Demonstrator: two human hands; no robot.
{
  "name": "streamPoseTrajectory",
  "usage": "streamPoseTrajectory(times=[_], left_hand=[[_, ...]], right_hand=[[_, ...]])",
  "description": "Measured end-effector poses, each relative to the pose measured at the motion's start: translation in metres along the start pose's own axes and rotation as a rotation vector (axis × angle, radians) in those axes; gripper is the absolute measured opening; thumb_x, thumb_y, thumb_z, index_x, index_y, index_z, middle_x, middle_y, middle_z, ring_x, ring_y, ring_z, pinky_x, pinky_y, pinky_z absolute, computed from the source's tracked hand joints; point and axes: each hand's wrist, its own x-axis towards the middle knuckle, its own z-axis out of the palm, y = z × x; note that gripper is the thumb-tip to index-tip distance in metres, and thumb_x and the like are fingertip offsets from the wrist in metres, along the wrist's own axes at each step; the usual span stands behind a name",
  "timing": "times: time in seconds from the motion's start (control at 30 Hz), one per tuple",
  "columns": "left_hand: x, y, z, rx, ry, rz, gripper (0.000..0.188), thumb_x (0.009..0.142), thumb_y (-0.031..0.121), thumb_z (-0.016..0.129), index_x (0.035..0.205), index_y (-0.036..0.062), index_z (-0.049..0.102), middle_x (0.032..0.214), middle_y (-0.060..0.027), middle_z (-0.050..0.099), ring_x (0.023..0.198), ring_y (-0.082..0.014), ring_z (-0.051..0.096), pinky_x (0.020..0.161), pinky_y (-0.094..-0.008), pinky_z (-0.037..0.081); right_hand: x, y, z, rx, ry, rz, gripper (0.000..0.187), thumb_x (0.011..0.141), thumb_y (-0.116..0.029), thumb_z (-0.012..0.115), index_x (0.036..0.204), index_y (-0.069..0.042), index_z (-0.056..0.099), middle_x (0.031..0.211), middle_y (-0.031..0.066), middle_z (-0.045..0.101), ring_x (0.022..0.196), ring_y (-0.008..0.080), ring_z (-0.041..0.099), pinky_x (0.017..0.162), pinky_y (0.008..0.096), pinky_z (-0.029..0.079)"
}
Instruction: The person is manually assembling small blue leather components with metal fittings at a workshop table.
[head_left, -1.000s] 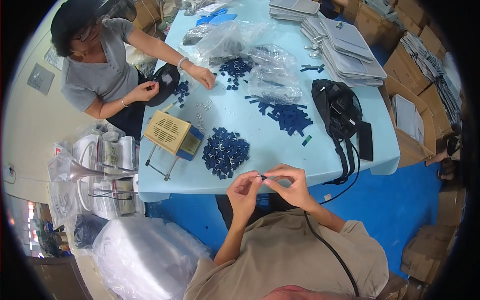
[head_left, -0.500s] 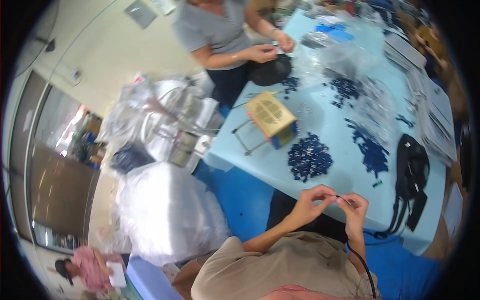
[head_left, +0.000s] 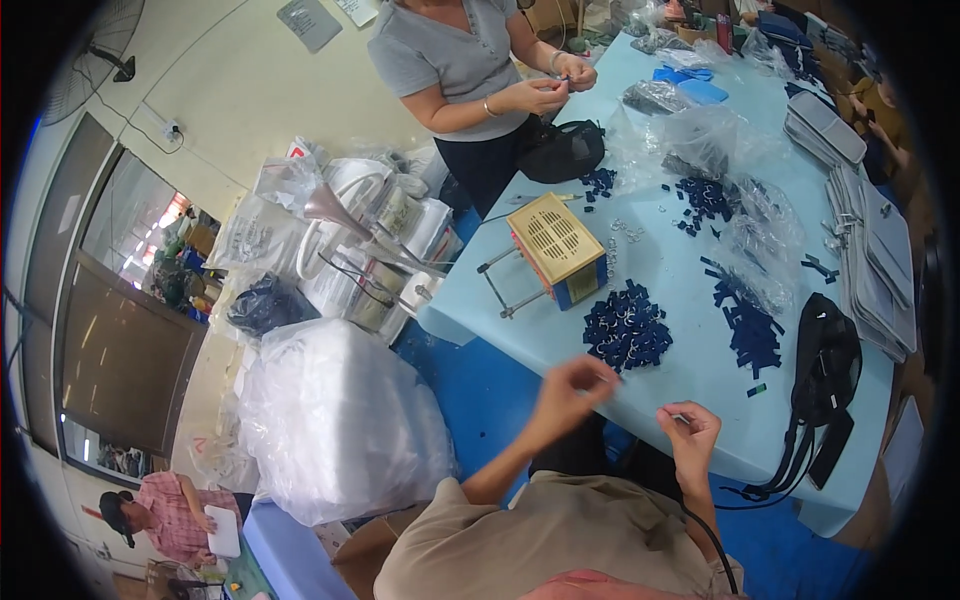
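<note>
Hovering beside the near edge of the table [head_left: 520,345], the right hand [head_left: 690,428] has its thumb and index fingertip close together, the other fingers curled; I cannot tell whether anything is between them. The left hand [head_left: 577,388], apart from it and blurred, bends its fingers toward the thumb just in front of the heap of dark blue tabs with pale rings [head_left: 630,325]; whether it grips something cannot be told. That heap lies by the near edge, toward the near left corner. Toward the near right corner rests a black mesh bag [head_left: 828,358], and between the 2 spreads a pile of dark blue strips [head_left: 752,332]. Close to the left edge stands a cream and blue box [head_left: 557,240] with a metal handle, loose pale rings [head_left: 628,232] beside it. Farther on are 1 smaller blue heap [head_left: 703,200], clear plastic bags [head_left: 765,245] and, along the right edge, stacked grey panels [head_left: 885,240]. Past the left edge, a co-worker [head_left: 455,75] in grey brings 2 hands [head_left: 580,75] together above a black pouch [head_left: 563,152].
</note>
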Motion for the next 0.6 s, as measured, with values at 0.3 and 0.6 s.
streamPoseTrajectory(times=[0.3,0.6], left_hand=[[0.045,-0.021,-0.193,0.010,0.688,-0.172,0.034,0.082,0.011,0.082,0.108,0.0028,0.061,0.086,-0.0094,0.074,0.055,-0.0115,0.063,0.044,-0.0210,0.042],[0.070,-0.027,-0.201,-0.103,0.603,-0.356,0.044,0.079,0.006,0.082,0.116,0.0022,0.058,0.085,-0.0088,0.071,0.053,-0.0108,0.058,0.038,-0.0191,0.033]], right_hand=[[0.027,0.039,-0.064,-0.229,0.123,-0.024,0.006,0.090,-0.005,0.072,0.091,0.001,0.071,0.082,0.0025,0.067,0.074,0.0084,0.063,0.065,0.0219,0.050],[0.026,0.041,-0.064,-0.172,0.156,-0.028,0.007,0.092,-0.004,0.070,0.093,0.002,0.069,0.080,0.0033,0.065,0.070,0.0084,0.061,0.065,0.0236,0.052]])
